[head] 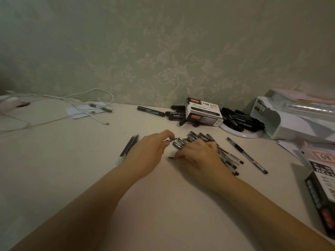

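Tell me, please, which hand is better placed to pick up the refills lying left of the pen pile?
Probably the left hand: it lies right beside the refills, though it pinches a small pen part. The right hand holds the pen pile, farther away.

We have one view only: head camera, worn, wide-angle. We look forward and down across pale desk (163, 205) toward patterned wall (163, 42). Wall fills upper half of view. We sit close: forearms enter from bottom edge, left hand (150, 151) and right hand (199, 156) meet at pens (197, 137) near frame centre. Marker box (203, 115) lies farther off, by wall. Lens bends scene: desk's far edge curves, corners stretch.
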The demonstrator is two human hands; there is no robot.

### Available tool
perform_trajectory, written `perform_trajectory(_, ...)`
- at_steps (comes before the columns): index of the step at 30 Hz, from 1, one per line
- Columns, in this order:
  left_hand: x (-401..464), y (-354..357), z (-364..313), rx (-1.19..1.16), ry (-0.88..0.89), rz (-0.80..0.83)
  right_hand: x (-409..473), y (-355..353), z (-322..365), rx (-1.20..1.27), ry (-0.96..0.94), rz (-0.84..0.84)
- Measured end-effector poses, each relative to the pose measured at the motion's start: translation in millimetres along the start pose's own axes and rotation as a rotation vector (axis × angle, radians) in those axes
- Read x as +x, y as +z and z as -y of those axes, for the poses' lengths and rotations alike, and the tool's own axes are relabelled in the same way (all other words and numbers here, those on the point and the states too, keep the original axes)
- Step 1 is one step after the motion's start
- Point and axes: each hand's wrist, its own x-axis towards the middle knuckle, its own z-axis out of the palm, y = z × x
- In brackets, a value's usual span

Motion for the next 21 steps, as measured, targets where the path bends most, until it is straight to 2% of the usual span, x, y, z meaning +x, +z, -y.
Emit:
perform_trajectory(2,0,1,0,-0.007,0.007,0.004,0,2,3,-0.089,-0.084,0.067)
perform_trajectory(7,1,6,2,-0.02,-0.007,0.007,-2,4,4,-0.056,-0.074,0.045)
perform_trajectory(11,1,8,4,-0.015,-0.009,-0.034,-1,3,2,-0.031,0.0,-0.024)
perform_trajectory(14,0,8,2,-0.058,0.01,-0.073,1,0,4,0.055,0.161,-0.136)
perform_trajectory(15,0,9,1,-0.092,0.02,-0.081,2,-3,5,0.153,0.254,-0.18)
perform_trajectory(18,-2,12,-6,-0.226,0.054,-0.101,7,-14,11,0.705,0.531,-0.209)
perform_trajectory(21,-3,16,-13,-0.284,0.113,-0.118,9,-18,17,0.998,0.678,-0.188)
